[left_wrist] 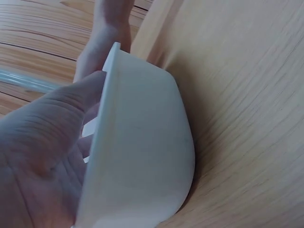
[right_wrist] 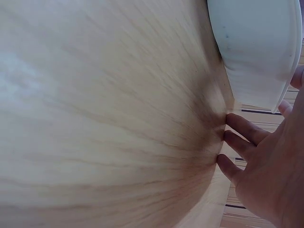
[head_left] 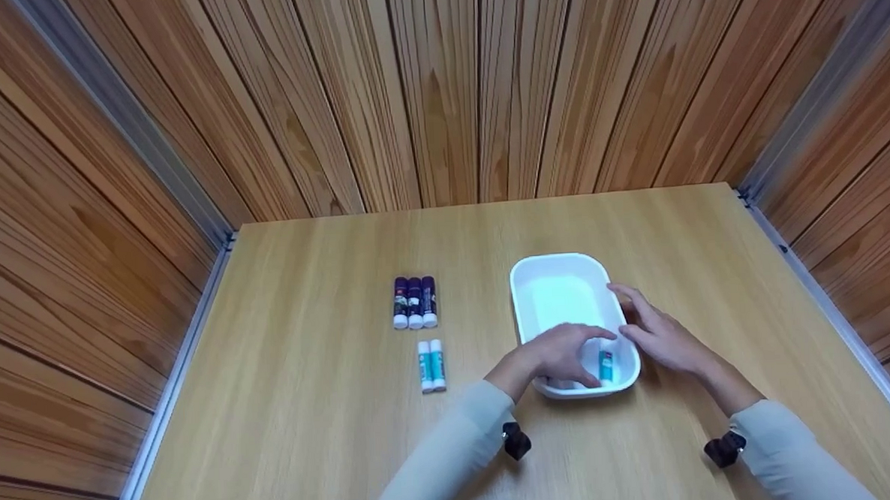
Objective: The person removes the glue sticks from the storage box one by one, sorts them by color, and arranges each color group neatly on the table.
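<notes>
A white plastic tray (head_left: 566, 275) sits right of the table's middle. Inside its near end lies a teal-and-white glue stick (head_left: 606, 366). My left hand (head_left: 566, 352) reaches over the tray's left side, thumb and fingers spread apart beside that stick. In the left wrist view the tray wall (left_wrist: 147, 137) hides the fingertips. At the tray's right rim is my right hand (head_left: 663, 338), its thumb and forefinger at the edge. The right wrist view shows its other fingers (right_wrist: 247, 128) extended low beside the tray, near the tabletop.
Left of the tray, two teal-and-white glue sticks (head_left: 431, 367) lie side by side. Beyond them is a row of three dark purple glue sticks (head_left: 415, 302) with white ends. Wood-panelled walls (head_left: 438, 92) border the wooden table (head_left: 309, 406) at the back and sides.
</notes>
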The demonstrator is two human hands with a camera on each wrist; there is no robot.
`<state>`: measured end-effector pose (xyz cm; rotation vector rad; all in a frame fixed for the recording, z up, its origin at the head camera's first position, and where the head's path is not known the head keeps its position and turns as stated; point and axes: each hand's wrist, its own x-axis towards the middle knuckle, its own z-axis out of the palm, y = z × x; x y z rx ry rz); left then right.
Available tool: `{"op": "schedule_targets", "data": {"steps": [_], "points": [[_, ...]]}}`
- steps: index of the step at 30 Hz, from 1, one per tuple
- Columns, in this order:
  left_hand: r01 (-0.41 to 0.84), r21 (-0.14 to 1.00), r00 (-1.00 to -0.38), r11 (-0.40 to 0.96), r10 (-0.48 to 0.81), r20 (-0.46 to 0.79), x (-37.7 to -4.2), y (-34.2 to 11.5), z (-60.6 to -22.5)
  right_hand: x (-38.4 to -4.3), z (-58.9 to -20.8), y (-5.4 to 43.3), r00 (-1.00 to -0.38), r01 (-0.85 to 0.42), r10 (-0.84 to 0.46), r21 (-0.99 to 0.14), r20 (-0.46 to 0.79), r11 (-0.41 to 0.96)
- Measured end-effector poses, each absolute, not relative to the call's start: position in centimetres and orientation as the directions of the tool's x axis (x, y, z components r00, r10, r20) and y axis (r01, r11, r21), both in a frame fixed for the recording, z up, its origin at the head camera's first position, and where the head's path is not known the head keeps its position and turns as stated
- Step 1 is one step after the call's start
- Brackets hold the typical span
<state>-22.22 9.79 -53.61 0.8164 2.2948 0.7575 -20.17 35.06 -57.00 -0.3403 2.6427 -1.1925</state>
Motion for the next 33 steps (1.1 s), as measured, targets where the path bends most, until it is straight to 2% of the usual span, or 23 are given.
{"op": "schedule_targets", "data": {"steps": [5, 12, 26, 33], "points": [[0.351, 0.638, -0.668, 0.685, 0.661, -0.341, -22.4, 10.4, -54.0, -20.3, -56.8, 35.1, -0.947, -0.136, -0.308, -0.754, -0.093, 0.643], [0.435, 0.531, -0.678, 0.728, 0.652, -0.339, -22.4, 10.9, -54.2, -20.4, -56.4, 35.1, -0.944, -0.160, -0.323, -0.754, -0.073, 0.637], [0.488, 0.436, -0.717, 0.756, 0.632, -0.294, -22.1, 11.8, -55.1, -20.2, -56.6, 35.1, -0.946, -0.154, -0.316, -0.748, -0.077, 0.645], [0.519, 0.383, -0.717, 0.765, 0.633, -0.293, -22.1, 11.9, -55.2, -20.3, -56.7, 35.0, -0.945, -0.163, -0.320, -0.753, -0.067, 0.638]]}}
